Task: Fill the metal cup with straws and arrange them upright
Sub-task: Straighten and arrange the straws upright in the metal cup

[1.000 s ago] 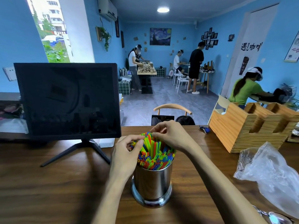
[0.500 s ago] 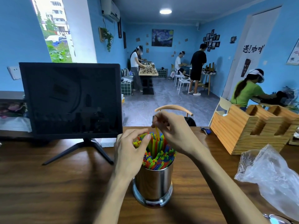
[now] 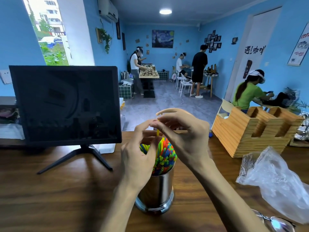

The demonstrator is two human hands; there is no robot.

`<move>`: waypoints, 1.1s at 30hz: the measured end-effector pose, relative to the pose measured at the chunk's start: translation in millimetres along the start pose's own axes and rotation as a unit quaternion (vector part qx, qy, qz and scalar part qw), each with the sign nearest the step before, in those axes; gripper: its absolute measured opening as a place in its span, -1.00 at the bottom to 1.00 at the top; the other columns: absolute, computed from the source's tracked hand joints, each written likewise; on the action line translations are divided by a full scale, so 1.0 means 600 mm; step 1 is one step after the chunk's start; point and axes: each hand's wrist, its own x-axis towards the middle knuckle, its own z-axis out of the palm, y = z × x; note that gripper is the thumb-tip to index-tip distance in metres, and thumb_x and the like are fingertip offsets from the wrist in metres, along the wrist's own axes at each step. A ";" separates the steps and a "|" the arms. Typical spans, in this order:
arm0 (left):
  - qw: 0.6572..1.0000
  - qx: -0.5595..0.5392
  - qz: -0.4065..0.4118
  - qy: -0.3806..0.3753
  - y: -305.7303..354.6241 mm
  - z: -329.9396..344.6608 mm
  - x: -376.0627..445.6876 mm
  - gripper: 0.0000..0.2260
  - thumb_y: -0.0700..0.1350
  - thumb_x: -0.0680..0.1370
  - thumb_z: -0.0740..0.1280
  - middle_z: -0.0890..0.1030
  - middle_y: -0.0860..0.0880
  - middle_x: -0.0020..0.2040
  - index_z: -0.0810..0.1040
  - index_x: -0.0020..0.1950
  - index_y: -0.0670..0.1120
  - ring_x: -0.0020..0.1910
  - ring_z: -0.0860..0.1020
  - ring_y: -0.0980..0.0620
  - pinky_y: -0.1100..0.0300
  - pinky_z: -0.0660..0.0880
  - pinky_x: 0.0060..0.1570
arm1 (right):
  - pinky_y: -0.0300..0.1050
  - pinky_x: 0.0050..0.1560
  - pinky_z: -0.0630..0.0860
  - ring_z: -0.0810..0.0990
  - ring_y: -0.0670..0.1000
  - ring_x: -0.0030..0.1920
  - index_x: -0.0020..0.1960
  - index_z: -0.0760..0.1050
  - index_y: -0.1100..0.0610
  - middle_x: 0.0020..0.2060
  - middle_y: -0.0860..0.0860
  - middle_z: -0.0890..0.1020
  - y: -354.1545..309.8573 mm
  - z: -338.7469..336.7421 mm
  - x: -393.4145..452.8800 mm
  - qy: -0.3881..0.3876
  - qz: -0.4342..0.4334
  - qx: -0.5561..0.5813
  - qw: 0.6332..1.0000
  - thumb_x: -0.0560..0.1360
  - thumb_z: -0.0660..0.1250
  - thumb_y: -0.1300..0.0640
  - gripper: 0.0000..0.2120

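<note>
A shiny metal cup stands on the wooden table, packed with several upright colourful straws. One yellow straw sticks up above the bundle. My right hand pinches its top end between thumb and fingers, over the cup. My left hand is at the left side of the bundle, fingers curled up toward the same yellow straw; whether they pinch it is unclear. The left hand hides the cup's left rim.
A dark monitor on a tripod stand sits at the left. A wooden organiser stands at the right, a crumpled clear plastic bag in front of it, glasses at the near right edge. Several people work at tables farther back.
My right hand has lifted from the top of the bundle, drawing one yellow straw upward. My left hand has risen along the bundle's left side toward it.
</note>
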 end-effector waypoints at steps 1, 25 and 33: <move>1.000 -0.001 0.014 0.003 0.004 0.000 -0.001 -0.48 -0.23 0.53 0.47 0.69 0.20 0.00 0.45 0.34 0.26 0.04 0.68 0.19 0.01 0.62 0.11 | -0.06 -0.19 0.63 0.70 -0.04 -0.17 -0.06 0.71 0.20 -0.14 0.00 0.74 -0.002 0.001 -0.002 0.009 0.000 0.007 1.000 0.47 0.56 0.18 -0.90; 0.977 0.092 -0.174 -0.077 -0.092 -0.029 0.002 -0.87 0.16 0.40 0.55 0.67 0.18 -0.04 0.75 -0.25 0.14 0.06 0.61 0.10 0.01 0.55 0.06 | -0.12 -0.23 0.63 0.71 0.03 -0.23 0.35 0.39 -0.05 -0.13 0.14 0.69 0.074 -0.036 -0.016 -0.043 0.267 0.158 0.950 0.58 0.39 0.27 -0.56; 0.981 0.086 -0.167 -0.053 -0.094 -0.031 -0.001 -0.91 0.06 0.50 0.50 0.66 0.14 -0.06 0.72 -0.17 0.09 0.00 0.62 0.13 0.02 0.57 0.05 | -0.12 0.03 0.48 0.57 -0.11 0.01 0.00 0.72 0.02 -0.04 -0.13 0.64 0.110 0.011 -0.061 -0.228 0.217 -0.080 0.946 0.61 0.33 -0.08 -0.76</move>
